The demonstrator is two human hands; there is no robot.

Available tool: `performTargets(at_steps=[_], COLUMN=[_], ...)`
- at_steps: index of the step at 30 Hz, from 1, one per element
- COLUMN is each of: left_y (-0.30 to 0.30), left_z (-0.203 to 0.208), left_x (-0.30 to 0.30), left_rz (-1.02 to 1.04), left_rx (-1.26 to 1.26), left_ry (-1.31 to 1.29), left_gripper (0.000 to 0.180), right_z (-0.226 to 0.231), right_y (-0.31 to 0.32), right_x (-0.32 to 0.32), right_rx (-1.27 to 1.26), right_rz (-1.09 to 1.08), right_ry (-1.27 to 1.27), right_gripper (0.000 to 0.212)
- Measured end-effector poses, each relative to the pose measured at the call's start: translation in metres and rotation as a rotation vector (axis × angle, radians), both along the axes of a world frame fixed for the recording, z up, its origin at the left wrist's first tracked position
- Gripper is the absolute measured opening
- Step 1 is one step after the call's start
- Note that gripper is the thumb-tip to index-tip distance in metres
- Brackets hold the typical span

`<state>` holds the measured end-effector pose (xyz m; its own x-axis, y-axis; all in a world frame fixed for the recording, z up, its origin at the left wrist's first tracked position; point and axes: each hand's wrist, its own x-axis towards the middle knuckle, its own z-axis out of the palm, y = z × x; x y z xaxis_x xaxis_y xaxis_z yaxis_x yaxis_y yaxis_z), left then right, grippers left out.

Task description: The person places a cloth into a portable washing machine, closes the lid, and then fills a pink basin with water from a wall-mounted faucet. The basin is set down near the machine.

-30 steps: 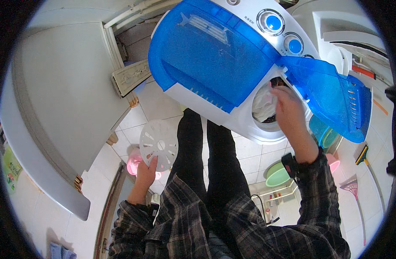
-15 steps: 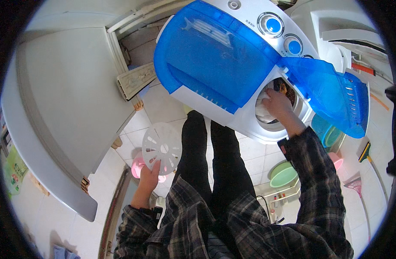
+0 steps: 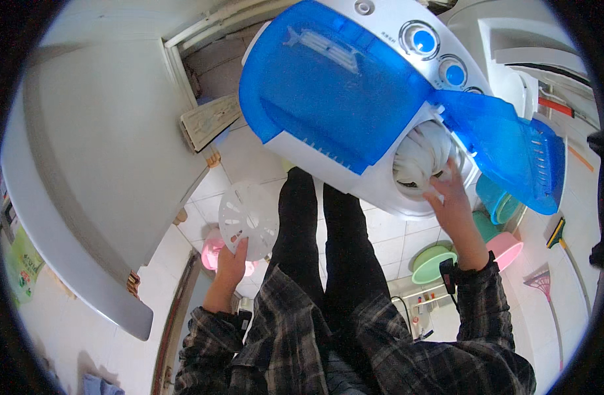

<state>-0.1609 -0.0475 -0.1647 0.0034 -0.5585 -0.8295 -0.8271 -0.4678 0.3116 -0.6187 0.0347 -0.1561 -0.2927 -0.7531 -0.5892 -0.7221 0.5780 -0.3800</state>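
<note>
Since half a second ago, the right hand (image 3: 452, 197) has pulled back from inside the round spin tub (image 3: 461, 172) to its near edge, and white cloth (image 3: 424, 150) now fills most of the hole where dark, patchy stuff showed before. That hand's fingers are curved and spread apart; I can't tell if their tips touch the cloth. The cloth looks soft and crumpled, with lots of folds. Down on the other side, the left hand (image 3: 232, 262) grips the bottom edge of a white plastic disc (image 3: 265, 205), with the thumb on top. The disc is thin, flat and round, with long slots around a hole in its middle. It sits beside the dark trousers (image 3: 297, 220), well apart from the tub. On the washing machine (image 3: 371, 185), one see-through blue plastic lid (image 3: 335, 85) is down over the bigger side, and a smaller blue lid (image 3: 503, 148) stands open beside the tub. Both lids look smooth and shiny.
</note>
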Motion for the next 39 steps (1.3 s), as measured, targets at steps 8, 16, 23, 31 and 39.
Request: performTargets(at_steps=[8, 16, 23, 31, 39], left_y=[0.003, 0.000, -0.004, -0.010, -0.031], left_z=[-0.008, -0.007, 0.001, 0.038, 0.062], left_x=[-0.004, -0.013, -0.018, -0.040, -0.085], left_rz=[0.022, -0.003, 0.070, 0.043, -0.141], left_rx=[0.033, 0.055, 0.018, -0.005, 0.069], left_ry=[0.138, 0.083, 0.092, 0.240, 0.451], left_gripper=[0.041, 0.038, 0.034, 0.036, 0.032], right_z=[-0.065, -0.154, -0.147, -0.136, 0.031], right_y=[-0.028, -0.059, -0.063, -0.056, -0.039], right_x=[-0.020, -0.019, -0.012, 0.015, 0.057], right_rx=[0.219, 0.612, 0.594, 0.520, -0.046], right_rz=[0.293, 0.589, 0.636, 1.008, 0.431], right_ry=[-0.056, 0.042, 0.025, 0.510, -0.073], right_gripper=[0.038, 0.056, 0.050, 0.044, 0.023])
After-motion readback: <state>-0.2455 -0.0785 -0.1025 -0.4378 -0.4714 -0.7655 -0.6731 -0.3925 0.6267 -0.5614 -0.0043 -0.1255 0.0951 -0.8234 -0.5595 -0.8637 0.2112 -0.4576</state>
